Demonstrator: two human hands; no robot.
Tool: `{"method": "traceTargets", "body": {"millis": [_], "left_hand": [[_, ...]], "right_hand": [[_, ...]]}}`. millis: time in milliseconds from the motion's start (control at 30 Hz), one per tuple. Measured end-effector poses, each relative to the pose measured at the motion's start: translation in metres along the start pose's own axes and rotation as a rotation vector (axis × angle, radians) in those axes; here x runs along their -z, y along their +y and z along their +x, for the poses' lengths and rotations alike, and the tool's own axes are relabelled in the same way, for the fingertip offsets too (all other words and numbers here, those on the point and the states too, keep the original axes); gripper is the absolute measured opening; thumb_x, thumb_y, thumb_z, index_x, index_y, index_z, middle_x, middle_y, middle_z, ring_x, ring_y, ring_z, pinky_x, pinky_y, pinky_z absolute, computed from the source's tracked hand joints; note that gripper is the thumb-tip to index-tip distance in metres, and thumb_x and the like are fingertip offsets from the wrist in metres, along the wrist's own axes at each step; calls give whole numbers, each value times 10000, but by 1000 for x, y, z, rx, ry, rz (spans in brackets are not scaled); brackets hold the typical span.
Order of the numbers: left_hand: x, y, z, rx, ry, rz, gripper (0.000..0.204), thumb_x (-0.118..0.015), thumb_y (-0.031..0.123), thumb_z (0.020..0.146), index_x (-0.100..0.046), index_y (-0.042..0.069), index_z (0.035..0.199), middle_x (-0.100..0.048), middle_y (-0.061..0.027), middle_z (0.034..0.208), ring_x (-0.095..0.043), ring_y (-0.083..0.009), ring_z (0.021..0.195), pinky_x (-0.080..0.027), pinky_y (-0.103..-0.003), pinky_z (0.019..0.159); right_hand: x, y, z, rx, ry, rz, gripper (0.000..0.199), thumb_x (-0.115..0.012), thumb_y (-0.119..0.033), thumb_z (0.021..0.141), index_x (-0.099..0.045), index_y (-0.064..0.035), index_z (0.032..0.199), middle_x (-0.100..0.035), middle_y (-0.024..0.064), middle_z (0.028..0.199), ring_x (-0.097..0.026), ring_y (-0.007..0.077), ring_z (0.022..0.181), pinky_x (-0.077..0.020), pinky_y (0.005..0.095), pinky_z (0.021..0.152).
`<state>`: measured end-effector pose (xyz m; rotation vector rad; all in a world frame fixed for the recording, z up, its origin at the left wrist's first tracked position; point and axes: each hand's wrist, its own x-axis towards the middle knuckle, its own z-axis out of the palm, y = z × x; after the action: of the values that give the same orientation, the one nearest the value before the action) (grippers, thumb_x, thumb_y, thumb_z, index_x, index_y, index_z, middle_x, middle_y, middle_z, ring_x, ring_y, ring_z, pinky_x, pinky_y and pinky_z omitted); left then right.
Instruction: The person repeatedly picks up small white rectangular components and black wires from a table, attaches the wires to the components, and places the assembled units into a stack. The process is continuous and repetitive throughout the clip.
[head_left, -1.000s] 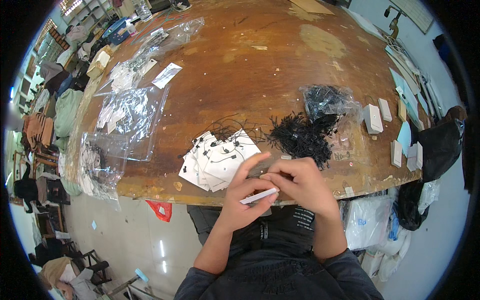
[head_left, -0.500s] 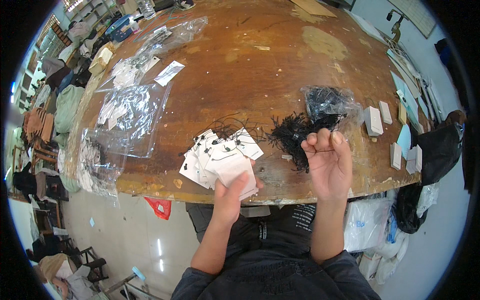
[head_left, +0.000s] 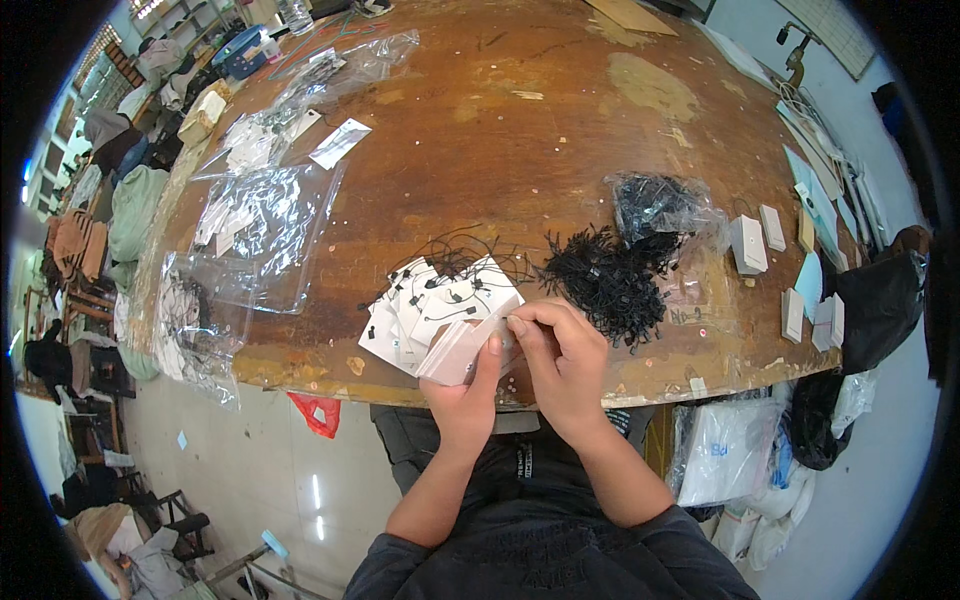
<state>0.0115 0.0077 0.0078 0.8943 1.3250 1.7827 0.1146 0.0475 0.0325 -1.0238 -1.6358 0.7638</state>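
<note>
My left hand point(head_left: 462, 408) is closed round a small stack of pale hang tags point(head_left: 458, 352), its thumb along their near side. My right hand point(head_left: 567, 365) meets the stack's upper right corner, thumb and forefinger pinched together. Whatever lies between those fingertips is too small to make out. Beneath and beyond the stack, white tags with black strings point(head_left: 420, 292) lie fanned in a loose pile. To the right of them is a heap of black tag strings point(head_left: 607, 287). A clear plastic bag of black strings point(head_left: 660, 205) lies just behind that heap.
Clear plastic bags point(head_left: 270, 235) with tags spread over the left of the wooden table point(head_left: 480, 150). Small stacks of white cards point(head_left: 747, 245) stand at the right edge. Wrapped packages point(head_left: 730, 450) sit below on the right, and a red bag point(head_left: 315, 413) hangs under the front edge.
My right hand has come down and left from above the string heap to the tags in my left hand. The held stack has tilted, and the string heap is now uncovered.
</note>
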Motion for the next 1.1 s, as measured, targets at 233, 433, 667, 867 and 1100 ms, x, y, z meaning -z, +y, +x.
{"method": "traceTargets", "body": {"millis": [233,433,667,867,1100], "left_hand": [[-5,-2,-1,-64,58,-4,189,-658,39,887,-601,-42,1048,-619,-47,984,-555,-98,880,-468,-251,771],[-3,-5,-4,-176,32,165,152,-649,2,873,-617,-38,1017,-646,-88,945,-590,-133,848,-478,-260,760],[-6,-11,-5,-414,44,227,185,-662,-57,814,-645,-11,992,-663,-152,977,-641,-220,872,-505,-319,757],[13,-4,23,-988,-51,797,256,-735,79,663,-710,128,912,-653,-31,1001,-618,-271,893,-512,-365,744],[11,-8,19,-1006,-219,710,221,-737,30,698,-711,111,903,-665,-35,919,-635,-241,866,-522,-342,698]], "right_hand": [[-7,-1,1,71,10,-72,95,-601,-14,890,-522,7,939,-543,155,886,-555,311,777,-467,363,701],[-12,-2,0,102,13,-99,88,-575,-8,890,-490,-2,911,-511,167,865,-529,333,770,-445,399,699],[-13,-8,0,44,20,-51,54,-547,-2,894,-494,2,901,-512,165,844,-538,345,777,-438,397,696],[4,-15,0,-704,5,1003,85,-633,-19,886,-551,-12,865,-589,37,862,-557,115,771,-460,278,701],[40,28,24,-204,255,142,151,-669,-21,846,-593,10,719,-617,23,727,-530,57,652,-439,220,596]]}}
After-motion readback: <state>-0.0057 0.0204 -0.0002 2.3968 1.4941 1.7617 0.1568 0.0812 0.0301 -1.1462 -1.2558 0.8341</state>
